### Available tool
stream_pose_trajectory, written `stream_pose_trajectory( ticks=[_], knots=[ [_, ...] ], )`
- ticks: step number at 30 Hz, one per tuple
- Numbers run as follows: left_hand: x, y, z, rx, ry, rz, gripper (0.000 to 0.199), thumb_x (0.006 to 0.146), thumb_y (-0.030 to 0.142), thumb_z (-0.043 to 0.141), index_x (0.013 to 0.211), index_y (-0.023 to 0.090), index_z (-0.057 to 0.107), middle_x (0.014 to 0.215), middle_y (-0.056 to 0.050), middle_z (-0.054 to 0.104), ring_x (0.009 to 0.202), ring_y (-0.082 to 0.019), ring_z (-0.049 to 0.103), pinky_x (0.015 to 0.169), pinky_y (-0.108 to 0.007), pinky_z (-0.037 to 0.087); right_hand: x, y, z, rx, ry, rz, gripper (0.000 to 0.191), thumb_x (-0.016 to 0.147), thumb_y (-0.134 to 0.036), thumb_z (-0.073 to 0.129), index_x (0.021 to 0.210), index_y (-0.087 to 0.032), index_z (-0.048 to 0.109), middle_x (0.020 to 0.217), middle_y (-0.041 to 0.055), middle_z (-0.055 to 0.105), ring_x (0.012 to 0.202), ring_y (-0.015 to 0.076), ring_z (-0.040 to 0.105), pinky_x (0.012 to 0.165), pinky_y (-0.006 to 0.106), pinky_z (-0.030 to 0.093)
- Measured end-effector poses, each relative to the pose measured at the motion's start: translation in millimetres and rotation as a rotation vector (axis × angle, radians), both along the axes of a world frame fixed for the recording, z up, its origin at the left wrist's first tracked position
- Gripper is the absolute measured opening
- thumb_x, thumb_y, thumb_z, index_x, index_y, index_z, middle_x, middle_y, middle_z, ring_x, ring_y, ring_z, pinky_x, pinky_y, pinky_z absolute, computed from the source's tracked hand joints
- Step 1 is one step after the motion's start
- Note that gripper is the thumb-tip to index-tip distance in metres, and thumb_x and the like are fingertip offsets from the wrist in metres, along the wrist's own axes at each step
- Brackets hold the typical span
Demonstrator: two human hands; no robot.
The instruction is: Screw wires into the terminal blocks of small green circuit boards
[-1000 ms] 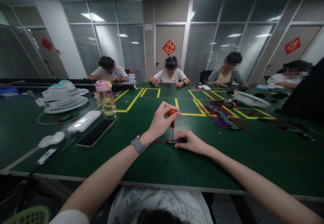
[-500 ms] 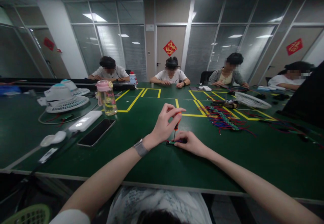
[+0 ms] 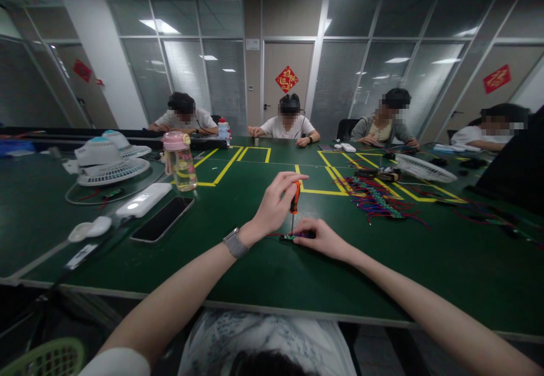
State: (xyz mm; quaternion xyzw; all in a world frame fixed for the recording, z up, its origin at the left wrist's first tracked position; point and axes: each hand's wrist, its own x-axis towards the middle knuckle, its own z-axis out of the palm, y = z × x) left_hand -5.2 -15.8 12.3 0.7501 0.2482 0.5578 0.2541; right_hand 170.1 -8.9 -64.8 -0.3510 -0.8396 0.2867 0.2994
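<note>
An orange and black screwdriver [image 3: 294, 199] stands upright, its shaft pointing down at a small green circuit board [image 3: 288, 238] on the green table. My left hand [image 3: 275, 201], with a watch on the wrist, is closed around the screwdriver's handle. My right hand [image 3: 321, 237] pinches the right end of the board, and its fingers hide that part. A red wire shows just left of the board. To the right lies a row of green boards [image 3: 376, 196] with red and blue wires.
A black phone [image 3: 162, 219], a white power strip [image 3: 144, 199], a pink-lidded bottle [image 3: 180, 163] and white fan parts [image 3: 111, 167] are at the left. Several people sit across the table [image 3: 238, 285]. A white fan grille [image 3: 425, 168] lies at the right.
My left hand has shifted slightly, and more of the orange handle shows. The red wire left of the board has come into view. Across the table, one person's hand has moved outward.
</note>
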Motion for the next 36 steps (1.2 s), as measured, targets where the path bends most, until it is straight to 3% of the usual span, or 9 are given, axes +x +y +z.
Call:
stream_pose_trajectory(
  ticks=[4, 7, 10, 12, 15, 20, 27, 31, 36],
  knots=[
    [0, 5, -3.5, -0.178, -0.093, -0.150, 0.033, 0.091, 0.032, 0.050, 0.118, 0.017, 0.059, 0.101, -0.008, 0.065, 0.082, -0.015, 0.065, 0.071, -0.028, 0.054, 1, -1, 0.3, 0.003, 0.005, 0.008, 0.017, 0.078, -0.027, 0.068, 0.091, -0.017, 0.074, 0.085, 0.0052, 0.066, 0.074, 0.0159, 0.059, 0.070, 0.029, 0.048],
    [-1, 5, -4.5, -0.086, -0.072, -0.010, 0.025, 0.082, 0.034, 0.064, 0.100, 0.017, 0.068, 0.092, -0.005, 0.063, 0.077, -0.013, 0.061, 0.069, -0.025, 0.052, 1, 0, 0.4, 0.004, 0.011, 0.012, 0.018, 0.078, -0.026, 0.069, 0.092, -0.017, 0.075, 0.084, 0.0052, 0.066, 0.077, 0.0166, 0.060, 0.075, 0.030, 0.048],
    [0, 1, -3.0, 0.004, -0.009, 0.069, 0.022, 0.088, 0.033, 0.056, 0.099, 0.020, 0.070, 0.099, -0.006, 0.059, 0.088, -0.014, 0.059, 0.076, -0.025, 0.050, 1, 0, -0.3, 0.004, 0.014, 0.013, 0.017, 0.079, -0.027, 0.069, 0.092, -0.017, 0.075, 0.085, 0.0054, 0.066, 0.078, 0.0170, 0.061, 0.077, 0.031, 0.048],
    [1, -2, -2.0, -0.027, -0.013, -0.014, 0.029, 0.094, 0.030, 0.044, 0.111, 0.021, 0.066, 0.109, -0.007, 0.059, 0.093, -0.015, 0.060, 0.079, -0.027, 0.051, 0, -1, -1.0, 0.002, 0.013, 0.012, 0.016, 0.079, -0.026, 0.068, 0.091, -0.017, 0.074, 0.085, 0.0055, 0.066, 0.078, 0.0170, 0.060, 0.076, 0.031, 0.049],
    [4, -5, -1.7, -0.089, -0.057, -0.124, 0.031, 0.093, 0.029, 0.046, 0.118, 0.019, 0.061, 0.107, -0.008, 0.062, 0.089, -0.015, 0.063, 0.076, -0.027, 0.053, 0, -2, 1.1, -0.007, 0.006, 0.004, 0.018, 0.078, -0.027, 0.069, 0.092, -0.016, 0.073, 0.085, 0.0054, 0.067, 0.077, 0.0172, 0.060, 0.074, 0.031, 0.049],
    [7, -7, -2.4, 0.052, -0.003, 0.043, 0.019, 0.086, 0.025, 0.059, 0.102, 0.021, 0.068, 0.096, -0.004, 0.061, 0.088, -0.014, 0.059, 0.077, -0.026, 0.050, -4, -2, 24.1, 0.053, 0.228, -0.060, 0.036, 0.073, -0.036, 0.073, 0.104, -0.017, 0.068, 0.094, 0.0057, 0.069, 0.086, 0.0193, 0.061, 0.080, 0.033, 0.049],
    [7, -6, -2.7, 0.168, 0.020, 0.188, 0.018, 0.085, 0.025, 0.060, 0.101, 0.020, 0.069, 0.093, -0.005, 0.057, 0.087, -0.015, 0.057, 0.079, -0.027, 0.048, -19, -1, 42.9, 0.114, 0.470, -0.128, 0.023, 0.076, -0.039, 0.070, 0.074, -0.016, 0.069, 0.077, 0.0040, 0.069, 0.078, 0.0196, 0.062, 0.077, 0.032, 0.048],
    [2, -1, -0.5, 0.088, 0.040, 0.063, 0.028, 0.094, 0.024, 0.044, 0.112, 0.019, 0.065, 0.107, -0.007, 0.063, 0.102, -0.016, 0.059, 0.091, -0.030, 0.045, -20, -1, 42.4, 0.192, 0.389, -0.172, 0.022, 0.078, -0.039, 0.067, 0.076, -0.017, 0.068, 0.077, 0.0049, 0.069, 0.075, 0.0197, 0.061, 0.074, 0.032, 0.047],
    [2, 2, -1.4, -0.084, -0.005, -0.087, 0.031, 0.093, 0.026, 0.045, 0.119, 0.018, 0.060, 0.106, -0.007, 0.067, 0.097, -0.017, 0.063, 0.087, -0.030, 0.050, -18, -4, 43.6, 0.310, 0.291, -0.187, 0.018, 0.084, -0.034, 0.061, 0.078, -0.017, 0.067, 0.079, 0.0053, 0.068, 0.078, 0.0203, 0.061, 0.078, 0.032, 0.047]
  ],
)
